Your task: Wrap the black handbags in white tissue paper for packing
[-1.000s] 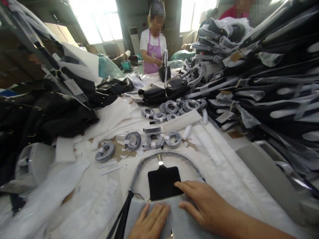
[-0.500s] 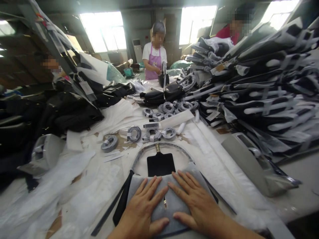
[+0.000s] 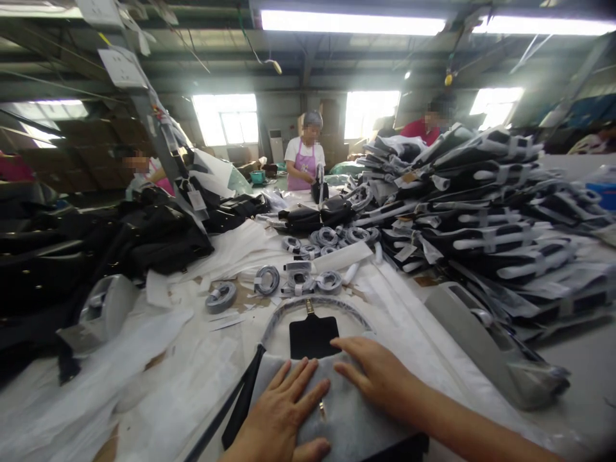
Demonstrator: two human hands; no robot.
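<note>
I see left hand (image 3: 283, 417) flat on grey fabric cover (image 3: 346, 427), fingers (image 3: 301, 375) spread open, gripping nothing. Right hand (image 3: 380, 378) on same cover, fingers likewise open, tips at cover's far edge. Cover on surface (image 3: 577, 359), nearest me. Black flap (image 3: 312, 337) juts just beyond cover; strap (image 3: 289, 308) arches around it. Coiled straps (image 3: 298, 280) farther beyond. Wrapped bag stack (image 3: 481, 218) beyond-right of cover. Person in purple apron (image 3: 305, 160) farthest.

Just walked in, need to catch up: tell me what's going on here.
A person's left hand and right hand lie flat on a grey wrapped bag at the near edge of the table, just below its black flap. Coiled straps lie beyond, wrapped bags pile up on the right, and a co-worker stands at the far end.
</note>
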